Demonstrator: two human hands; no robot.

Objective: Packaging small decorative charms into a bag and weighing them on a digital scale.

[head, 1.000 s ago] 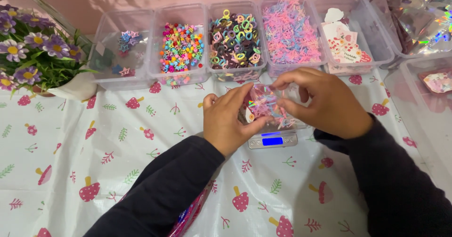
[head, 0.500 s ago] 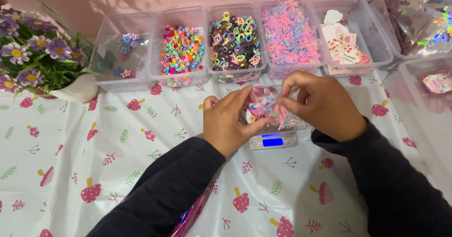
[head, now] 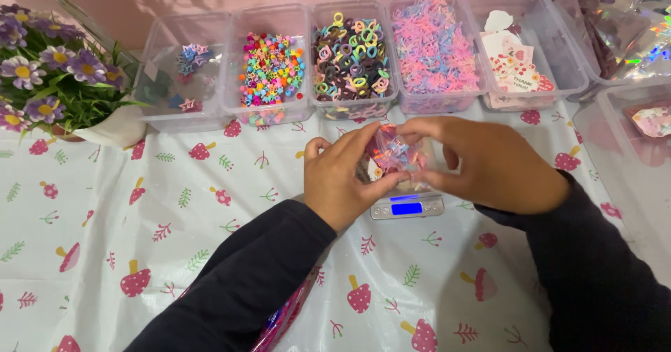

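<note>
At the centre of the frame both hands meet over a small silver digital scale with a lit blue display [head: 407,207]. The left hand [head: 342,181] and the right hand [head: 489,163] pinch between curled fingers a small clear plastic bag filled with tiny pink and multicoloured hair accessories [head: 395,153], held just above the scale; whether the bag touches it cannot be told. Both hands are closed on the bag's edges, thumbs below, fingertips on top.

The table wears a white cloth printed with pink mushrooms and green leaves [head: 140,240]. Along the upper edge of the frame stands a row of clear plastic bins: one with a few star-shaped clips [head: 183,72], one with bright mixed beads [head: 271,69], one with small coloured elastic rings [head: 353,58], one with pink and lilac clips [head: 433,48], one with printed paper cards [head: 517,65]. A pot of purple artificial daisies [head: 49,79] sits at upper left, shiny holographic pouches [head: 622,30] at upper right.
</note>
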